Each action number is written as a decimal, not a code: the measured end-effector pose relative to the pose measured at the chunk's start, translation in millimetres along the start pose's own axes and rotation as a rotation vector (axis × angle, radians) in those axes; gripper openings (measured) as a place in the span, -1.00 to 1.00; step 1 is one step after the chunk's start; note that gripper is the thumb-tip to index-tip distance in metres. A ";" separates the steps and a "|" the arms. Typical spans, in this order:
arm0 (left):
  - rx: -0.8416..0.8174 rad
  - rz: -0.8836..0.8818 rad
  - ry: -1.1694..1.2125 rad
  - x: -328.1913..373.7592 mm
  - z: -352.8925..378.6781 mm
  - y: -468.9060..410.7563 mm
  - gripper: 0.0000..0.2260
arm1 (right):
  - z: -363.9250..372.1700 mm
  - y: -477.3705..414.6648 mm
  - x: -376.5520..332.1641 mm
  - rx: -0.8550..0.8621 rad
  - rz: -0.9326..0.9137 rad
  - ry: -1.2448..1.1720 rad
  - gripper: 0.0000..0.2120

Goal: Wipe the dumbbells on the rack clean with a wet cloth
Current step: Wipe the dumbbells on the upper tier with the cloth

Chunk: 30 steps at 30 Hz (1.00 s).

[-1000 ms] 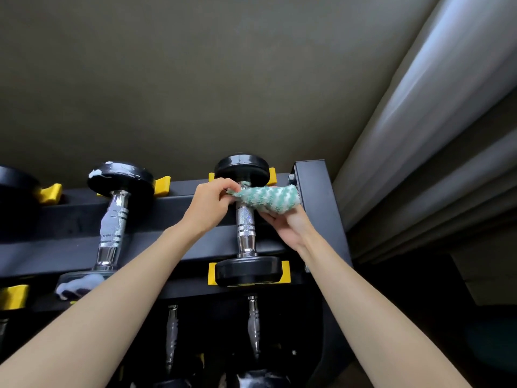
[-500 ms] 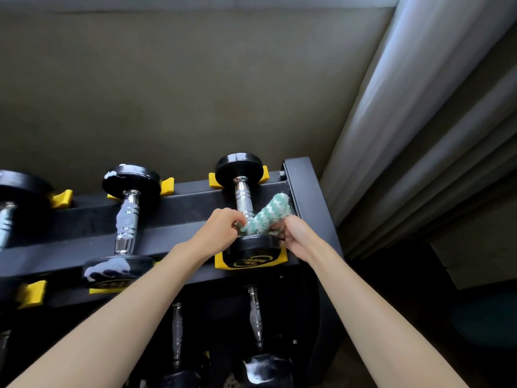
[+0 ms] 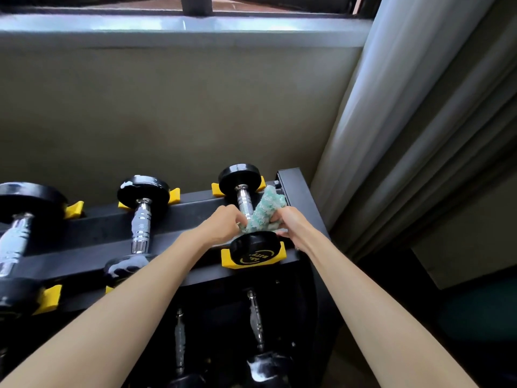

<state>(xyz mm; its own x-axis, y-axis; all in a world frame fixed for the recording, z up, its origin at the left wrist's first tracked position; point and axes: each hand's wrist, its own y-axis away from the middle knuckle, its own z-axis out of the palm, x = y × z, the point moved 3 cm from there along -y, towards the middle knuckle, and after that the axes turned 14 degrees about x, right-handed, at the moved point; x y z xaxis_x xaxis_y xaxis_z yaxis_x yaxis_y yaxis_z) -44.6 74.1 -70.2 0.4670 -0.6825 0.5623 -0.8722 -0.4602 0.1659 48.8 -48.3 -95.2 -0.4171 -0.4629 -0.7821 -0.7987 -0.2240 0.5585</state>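
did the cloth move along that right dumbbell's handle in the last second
Yes. The cloth slid down the handle, from beside the far head toward the near head in its yellow cradle.

Dumbbells (image 3: 143, 217) on rack (image 3: 92, 236), curtain (image 3: 405, 130) right.

Both hands — left hand (image 3: 223, 225), right hand (image 3: 291, 224) — grip a green cloth (image 3: 264, 212) wrapped round the rightmost dumbbell's handle (image 3: 244, 204).
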 end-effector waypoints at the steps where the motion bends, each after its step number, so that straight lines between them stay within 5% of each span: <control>1: 0.002 -0.003 0.025 1.7 -3.2 2.2 -0.74 | -1.1 3.5 -1.8 0.015 -0.011 -0.020 -0.76; 6: -0.022 -0.047 0.222 5.4 -19.3 19.9 -0.83 | -9.0 25.0 -14.4 -0.084 -0.084 -0.082 -0.82; 10: 0.185 -0.242 0.665 3.4 -42.5 34.3 -0.81 | -18.5 39.4 -38.7 -0.193 -0.080 -0.297 -0.88; 13: 0.289 -0.297 0.760 8.5 -53.5 46.1 -0.76 | -14.2 47.7 -57.2 -0.206 -0.153 -0.354 -0.87; 22: 0.639 -0.523 0.709 -50.1 -72.7 103.0 -0.63 | 47.5 68.5 -31.6 -0.216 -0.130 -0.305 -0.70; 30: 0.745 -0.636 0.294 -137.1 -98.9 137.2 -0.58 | 119.9 76.9 8.6 -0.087 -0.246 0.306 -0.75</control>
<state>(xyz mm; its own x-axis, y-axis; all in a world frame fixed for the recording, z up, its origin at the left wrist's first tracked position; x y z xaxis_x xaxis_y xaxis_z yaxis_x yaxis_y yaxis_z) -242.7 160.6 -44.4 0.6701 -0.0679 0.7391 -0.1157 -0.9932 0.0137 -68.3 33.3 -92.1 -0.0588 -0.6170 -0.7847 -0.8133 -0.4262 0.3961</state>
